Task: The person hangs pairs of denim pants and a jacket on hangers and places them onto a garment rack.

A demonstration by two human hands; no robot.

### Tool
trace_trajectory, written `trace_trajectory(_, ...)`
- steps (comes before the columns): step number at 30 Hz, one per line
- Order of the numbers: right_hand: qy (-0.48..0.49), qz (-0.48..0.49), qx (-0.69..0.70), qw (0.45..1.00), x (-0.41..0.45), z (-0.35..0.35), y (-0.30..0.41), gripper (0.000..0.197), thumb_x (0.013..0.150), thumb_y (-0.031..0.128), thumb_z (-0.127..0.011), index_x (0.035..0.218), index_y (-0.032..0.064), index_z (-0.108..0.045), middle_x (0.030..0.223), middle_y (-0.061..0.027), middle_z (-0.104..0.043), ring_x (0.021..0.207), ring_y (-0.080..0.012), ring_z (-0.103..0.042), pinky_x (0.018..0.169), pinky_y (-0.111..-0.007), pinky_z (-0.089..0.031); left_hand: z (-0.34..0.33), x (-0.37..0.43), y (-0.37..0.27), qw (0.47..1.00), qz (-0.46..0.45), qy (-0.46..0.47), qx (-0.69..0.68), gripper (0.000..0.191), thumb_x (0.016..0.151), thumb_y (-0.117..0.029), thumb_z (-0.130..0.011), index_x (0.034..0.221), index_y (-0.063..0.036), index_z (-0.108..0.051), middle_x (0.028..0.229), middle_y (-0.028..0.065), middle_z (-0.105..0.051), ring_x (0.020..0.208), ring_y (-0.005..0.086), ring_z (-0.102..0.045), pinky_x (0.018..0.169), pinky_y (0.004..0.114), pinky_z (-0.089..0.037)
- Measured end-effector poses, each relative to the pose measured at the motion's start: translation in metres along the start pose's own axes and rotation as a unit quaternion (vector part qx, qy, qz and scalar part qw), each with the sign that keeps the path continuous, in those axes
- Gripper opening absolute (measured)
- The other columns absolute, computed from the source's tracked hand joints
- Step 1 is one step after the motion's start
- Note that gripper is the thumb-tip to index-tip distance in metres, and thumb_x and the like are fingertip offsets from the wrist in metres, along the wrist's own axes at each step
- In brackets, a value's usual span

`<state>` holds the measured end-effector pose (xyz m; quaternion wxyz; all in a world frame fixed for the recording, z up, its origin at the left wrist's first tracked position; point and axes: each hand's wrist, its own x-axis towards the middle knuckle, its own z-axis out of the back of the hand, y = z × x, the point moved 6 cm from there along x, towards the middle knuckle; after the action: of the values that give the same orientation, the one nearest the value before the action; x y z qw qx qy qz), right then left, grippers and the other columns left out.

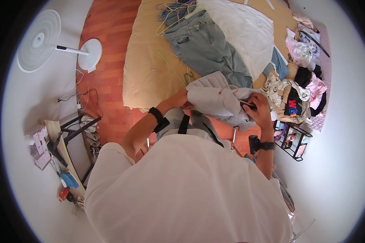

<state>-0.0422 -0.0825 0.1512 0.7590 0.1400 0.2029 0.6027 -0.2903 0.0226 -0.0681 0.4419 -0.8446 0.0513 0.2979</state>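
Note:
A light grey garment (211,98) is held in front of my waist, at the near edge of the bed. My left hand (182,99) grips its left end, some fingers tucked beneath the cloth. On the right end my right hand (259,110) is closed over the fabric, beside a dark opening or object I cannot make out. A pale curved cord or hook (229,88) lies on top of the garment. Just beyond it, grey-blue jeans (205,50) are spread on the bed, partly over a white garment (246,33).
Several clothes hangers (170,65) lie on the tan bedding (143,36). Small clothes (302,82) are piled at the bed's right side, above a black rack (295,145). A white fan (85,54) stands on the left floor, near a desk (56,130) with a black frame.

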Motion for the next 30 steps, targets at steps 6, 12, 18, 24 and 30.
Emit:
trace_trajectory(6,-0.035,-0.043,-0.021,0.998,-0.028,-0.01,-0.021,0.049,0.05,0.032,-0.083,0.085,0.0025,-0.065,0.103,-0.0146,-0.056,0.098,-0.0298,-0.053,0.087,-0.037,-0.041,0.015,-0.081,-0.033,0.998,-0.026,-0.02,0.049,0.031,0.089,-0.026,-0.045,0.076,-0.0012,-0.059,0.059,0.0031,-0.054,0.049,0.0068,-0.045,0.045,0.022,-0.032)
trace_trajectory(12,0.096,-0.004,0.191,0.977,-0.027,-0.056,-0.016,0.047,0.046,0.021,-0.086,0.082,0.0026,-0.061,0.087,-0.0122,-0.06,0.08,-0.0222,-0.058,0.069,-0.031,-0.046,0.018,-0.164,-0.03,0.988,0.086,-0.066,0.114,0.045,0.091,-0.037,-0.04,0.076,0.0004,-0.06,0.061,0.0059,-0.058,0.049,0.0088,-0.049,0.046,0.021,-0.036)
trace_trajectory(18,0.109,0.031,0.251,0.961,0.019,-0.046,-0.024,0.028,0.054,0.014,-0.078,0.074,0.0027,-0.062,0.066,-0.0082,-0.061,0.061,-0.0156,-0.058,0.06,-0.03,-0.045,0.019,-0.217,-0.041,0.994,-0.049,-0.1,-0.018,0.051,0.09,-0.046,-0.041,0.09,0.0017,-0.062,0.07,0.009,-0.062,0.058,0.0138,-0.057,0.051,0.022,-0.04)
trace_trajectory(24,-0.085,0.015,0.301,0.95,0.097,-0.012,-0.098,0.063,0.051,0.006,-0.081,0.106,0.0023,-0.05,0.098,-0.006,-0.06,0.091,-0.0169,-0.057,0.082,-0.031,-0.046,0.117,-0.155,-0.038,0.838,-0.383,-0.367,0.13,0.068,0.073,-0.037,-0.073,0.126,-0.0047,-0.044,0.116,0.0083,-0.056,0.112,0.0253,-0.052,0.091,0.035,-0.042)
trace_trajectory(30,-0.107,-0.008,0.277,0.955,0.166,0.002,-0.085,0.057,0.055,0.004,-0.082,0.104,0.0032,-0.052,0.097,-0.0039,-0.06,0.089,-0.0142,-0.056,0.081,-0.028,-0.045,0.151,-0.077,-0.038,0.963,-0.159,-0.177,0.13,0.07,0.063,-0.017,-0.082,0.123,-0.0049,-0.048,0.111,0.0041,-0.058,0.102,0.0152,-0.053,0.089,0.03,-0.042)
